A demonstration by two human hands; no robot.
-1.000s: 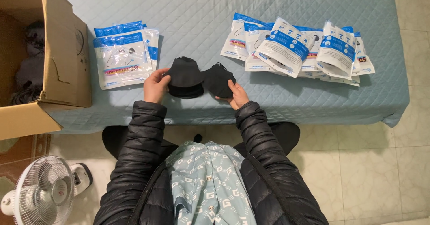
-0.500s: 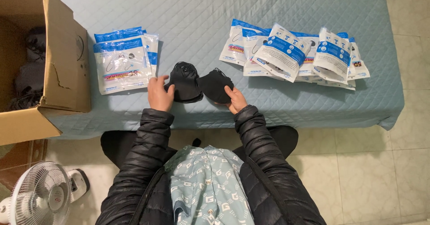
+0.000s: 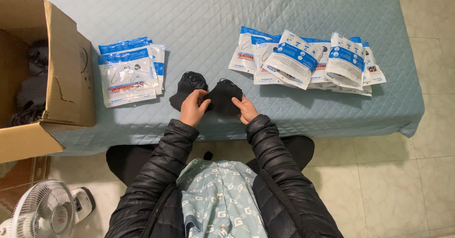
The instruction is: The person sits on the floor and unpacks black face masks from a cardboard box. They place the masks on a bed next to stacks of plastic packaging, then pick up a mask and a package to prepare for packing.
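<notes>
On the light blue quilted bed [image 3: 213, 24] I hold a black face mask [image 3: 223, 97] between both hands. My left hand [image 3: 193, 108] grips its left edge and my right hand [image 3: 245, 109] grips its right edge. A small pile of black masks [image 3: 187, 87] lies just left of it, partly behind my left hand. A stack of white-and-blue mask packets [image 3: 128, 72] sits to the left. A spread of several white-and-blue packets [image 3: 305, 60] lies to the right.
An open cardboard box [image 3: 47, 77] with dark items inside stands at the left edge of the bed. A white floor fan [image 3: 45, 212] is at the lower left on the tiled floor [image 3: 403, 181]. My legs and black jacket fill the bottom centre.
My left hand left the pile of black masks and moved right to join my right hand on the single mask. The camera shifted slightly.
</notes>
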